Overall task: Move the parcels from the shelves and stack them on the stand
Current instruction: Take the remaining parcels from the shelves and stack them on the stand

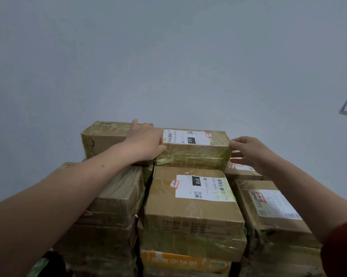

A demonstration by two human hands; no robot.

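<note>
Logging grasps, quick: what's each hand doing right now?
Left hand: grips the top parcel at its left end.
Right hand: holds its right end.

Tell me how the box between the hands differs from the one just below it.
The upper box is held at its ends by the left hand and right hand; the lower box is untouched. The upper box is nearly covered in shiny yellowish tape; the lower box shows more bare brown cardboard. Both carry white labels marked 010.
</note>
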